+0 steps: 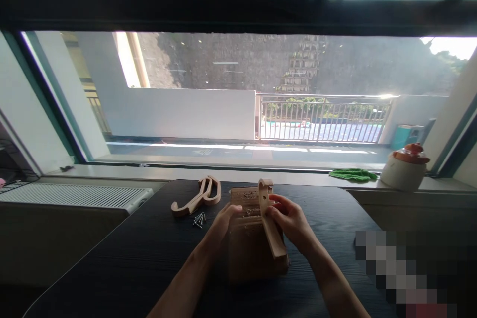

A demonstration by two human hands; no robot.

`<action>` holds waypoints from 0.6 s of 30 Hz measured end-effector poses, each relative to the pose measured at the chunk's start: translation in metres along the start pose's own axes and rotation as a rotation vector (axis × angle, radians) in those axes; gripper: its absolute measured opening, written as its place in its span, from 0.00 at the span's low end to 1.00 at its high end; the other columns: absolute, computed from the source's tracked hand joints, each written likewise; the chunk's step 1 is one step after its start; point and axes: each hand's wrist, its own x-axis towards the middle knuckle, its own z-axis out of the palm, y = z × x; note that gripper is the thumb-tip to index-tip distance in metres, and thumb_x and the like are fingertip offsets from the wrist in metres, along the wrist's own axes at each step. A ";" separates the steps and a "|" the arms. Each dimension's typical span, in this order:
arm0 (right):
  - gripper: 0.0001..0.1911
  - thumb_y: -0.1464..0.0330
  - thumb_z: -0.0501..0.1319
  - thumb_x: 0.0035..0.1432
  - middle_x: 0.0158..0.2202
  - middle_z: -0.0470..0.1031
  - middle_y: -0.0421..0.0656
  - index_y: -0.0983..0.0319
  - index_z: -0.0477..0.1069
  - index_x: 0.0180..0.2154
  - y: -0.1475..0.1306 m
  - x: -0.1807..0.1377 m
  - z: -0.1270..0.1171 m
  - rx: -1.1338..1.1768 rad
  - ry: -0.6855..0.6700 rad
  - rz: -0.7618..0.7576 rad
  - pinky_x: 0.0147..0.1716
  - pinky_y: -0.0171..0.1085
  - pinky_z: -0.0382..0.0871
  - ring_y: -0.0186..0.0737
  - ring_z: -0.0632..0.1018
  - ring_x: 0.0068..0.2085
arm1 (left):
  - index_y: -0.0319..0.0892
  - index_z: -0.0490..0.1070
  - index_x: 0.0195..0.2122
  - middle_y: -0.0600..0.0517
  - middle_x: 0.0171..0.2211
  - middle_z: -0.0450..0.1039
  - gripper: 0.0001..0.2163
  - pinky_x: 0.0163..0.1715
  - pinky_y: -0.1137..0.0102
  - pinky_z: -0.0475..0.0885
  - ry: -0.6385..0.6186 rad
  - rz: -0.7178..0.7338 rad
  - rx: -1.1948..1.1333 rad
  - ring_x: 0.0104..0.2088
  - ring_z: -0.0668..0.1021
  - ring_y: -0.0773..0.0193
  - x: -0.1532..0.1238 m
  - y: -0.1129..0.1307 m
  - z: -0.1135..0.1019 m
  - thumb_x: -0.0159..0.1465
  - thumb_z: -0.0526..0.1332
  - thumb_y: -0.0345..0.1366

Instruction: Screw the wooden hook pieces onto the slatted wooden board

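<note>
A piece of brown cardboard (246, 248) with a torn, pitted upper part lies in front of me on the dark table. At its left edge my left hand (223, 223) grips it, thumb on top and the other fingers mostly hidden. My right hand (290, 216) pinches a pale wooden hook (274, 238) with a curled far end and a small hole. That hook slants over the right side of the cardboard. Further left lie more wooden hooks (196, 203), overlapping each other. Several screws (199, 219) form a small pile just nearer to me than those hooks.
The black wood-grained table (149, 258) reaches to a window sill (290, 177). On the sill are a green cloth (353, 174) and a white jar (404, 171) with an orange-brown top. A white radiator (74, 196) stands left of the table.
</note>
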 end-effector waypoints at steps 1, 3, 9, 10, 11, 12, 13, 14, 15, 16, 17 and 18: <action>0.22 0.60 0.61 0.48 0.31 0.76 0.42 0.62 0.68 0.45 0.001 0.005 0.006 -0.033 -0.011 -0.007 0.31 0.37 0.68 0.40 0.75 0.32 | 0.36 0.69 0.40 0.48 0.29 0.75 0.15 0.28 0.68 0.72 0.008 0.021 0.001 0.26 0.77 0.61 0.001 -0.002 -0.001 0.55 0.58 0.39; 0.20 0.61 0.61 0.48 0.30 0.76 0.42 0.62 0.68 0.44 0.002 0.013 0.020 -0.126 0.003 -0.050 0.31 0.38 0.69 0.40 0.75 0.32 | 0.37 0.69 0.40 0.49 0.30 0.75 0.14 0.28 0.69 0.71 0.029 0.051 -0.018 0.26 0.77 0.62 0.003 -0.005 -0.003 0.55 0.58 0.39; 0.11 0.62 0.56 0.52 0.32 0.74 0.40 0.57 0.71 0.37 0.004 0.010 0.052 -0.486 0.268 -0.227 0.32 0.37 0.67 0.39 0.74 0.32 | 0.37 0.69 0.41 0.48 0.33 0.75 0.14 0.32 0.71 0.70 -0.027 0.157 -0.132 0.33 0.77 0.61 0.004 -0.007 -0.003 0.55 0.59 0.38; 0.10 0.62 0.56 0.53 0.33 0.74 0.41 0.57 0.71 0.36 0.005 0.008 0.054 -0.533 0.296 -0.257 0.33 0.37 0.66 0.39 0.73 0.32 | 0.37 0.69 0.42 0.48 0.34 0.75 0.15 0.33 0.71 0.70 -0.032 0.176 -0.136 0.34 0.77 0.61 0.003 -0.006 -0.002 0.54 0.60 0.37; 0.10 0.63 0.55 0.53 0.34 0.73 0.41 0.57 0.71 0.36 0.005 0.006 0.055 -0.573 0.317 -0.288 0.34 0.37 0.66 0.39 0.73 0.33 | 0.37 0.68 0.43 0.48 0.35 0.75 0.15 0.34 0.71 0.70 -0.035 0.189 -0.134 0.34 0.77 0.61 0.003 -0.006 -0.001 0.54 0.61 0.36; 0.10 0.63 0.55 0.54 0.34 0.73 0.41 0.57 0.71 0.36 0.005 0.004 0.054 -0.607 0.325 -0.314 0.35 0.38 0.66 0.39 0.72 0.35 | 0.38 0.68 0.43 0.48 0.35 0.75 0.15 0.34 0.70 0.70 -0.033 0.195 -0.130 0.34 0.77 0.60 0.002 -0.005 -0.001 0.54 0.61 0.36; 0.10 0.63 0.55 0.54 0.35 0.72 0.42 0.58 0.71 0.36 0.005 0.003 0.053 -0.637 0.329 -0.334 0.36 0.38 0.65 0.40 0.72 0.37 | 0.38 0.68 0.42 0.47 0.35 0.75 0.15 0.33 0.70 0.70 -0.028 0.195 -0.125 0.34 0.77 0.60 0.002 -0.005 0.000 0.54 0.61 0.36; 0.10 0.63 0.55 0.55 0.35 0.72 0.42 0.58 0.72 0.36 0.005 0.002 0.052 -0.663 0.335 -0.345 0.37 0.38 0.65 0.41 0.71 0.38 | 0.38 0.68 0.42 0.47 0.35 0.75 0.15 0.33 0.70 0.71 -0.020 0.192 -0.122 0.33 0.77 0.60 0.002 -0.004 0.001 0.53 0.62 0.36; 0.11 0.62 0.55 0.55 0.35 0.71 0.43 0.58 0.72 0.36 0.005 0.002 0.050 -0.686 0.336 -0.348 0.38 0.39 0.64 0.42 0.71 0.39 | 0.39 0.67 0.42 0.47 0.35 0.75 0.15 0.33 0.69 0.71 -0.015 0.187 -0.120 0.33 0.77 0.60 0.002 -0.004 0.001 0.54 0.62 0.36; 0.11 0.62 0.55 0.55 0.35 0.71 0.43 0.58 0.72 0.36 0.005 0.002 0.049 -0.704 0.335 -0.347 0.38 0.39 0.64 0.42 0.70 0.40 | 0.39 0.67 0.42 0.47 0.35 0.75 0.15 0.34 0.68 0.71 -0.008 0.183 -0.121 0.33 0.78 0.59 0.002 -0.004 0.002 0.54 0.62 0.36; 0.11 0.62 0.55 0.55 0.35 0.71 0.43 0.58 0.73 0.36 0.006 0.002 0.047 -0.716 0.328 -0.343 0.38 0.40 0.64 0.43 0.70 0.40 | 0.39 0.67 0.43 0.47 0.36 0.75 0.15 0.35 0.68 0.71 -0.001 0.182 -0.126 0.34 0.78 0.59 0.002 -0.004 0.002 0.54 0.62 0.36; 0.11 0.62 0.56 0.54 0.34 0.71 0.43 0.58 0.73 0.36 0.007 0.002 0.046 -0.723 0.315 -0.340 0.38 0.40 0.64 0.43 0.70 0.39 | 0.39 0.66 0.43 0.47 0.36 0.75 0.16 0.36 0.67 0.71 0.006 0.183 -0.134 0.35 0.78 0.58 0.002 -0.004 0.003 0.54 0.63 0.36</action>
